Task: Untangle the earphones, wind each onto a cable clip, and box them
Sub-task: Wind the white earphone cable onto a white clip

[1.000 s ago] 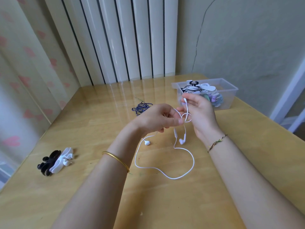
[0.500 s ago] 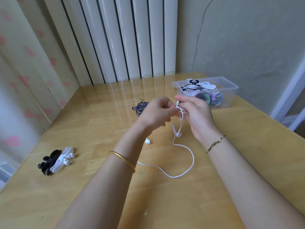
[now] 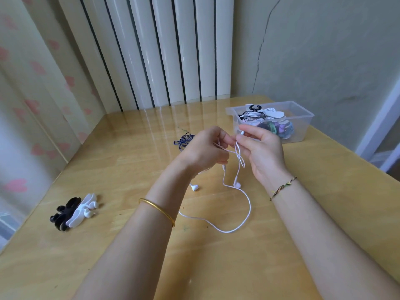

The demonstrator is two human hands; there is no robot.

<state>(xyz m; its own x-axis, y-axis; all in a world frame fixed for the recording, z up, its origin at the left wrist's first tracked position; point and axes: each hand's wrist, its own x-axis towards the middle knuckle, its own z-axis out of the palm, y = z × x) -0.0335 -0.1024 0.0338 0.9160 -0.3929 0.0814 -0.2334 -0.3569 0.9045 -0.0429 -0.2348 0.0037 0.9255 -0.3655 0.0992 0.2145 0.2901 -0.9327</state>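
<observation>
The left hand was curled, pinching the thin white earphone cable at a knot. The right hand pinched the same cable near its plug, its other fingers loosely bent. One earbud hung below the hands and a second lay on the yellow wooden table, where the cable looped. The clear plastic box at the far right held several wound earphones, their number unclear. One dark blue tangled cable lay behind the left hand. One black cable clip and one white cable clip lay overlapping at the left.
</observation>
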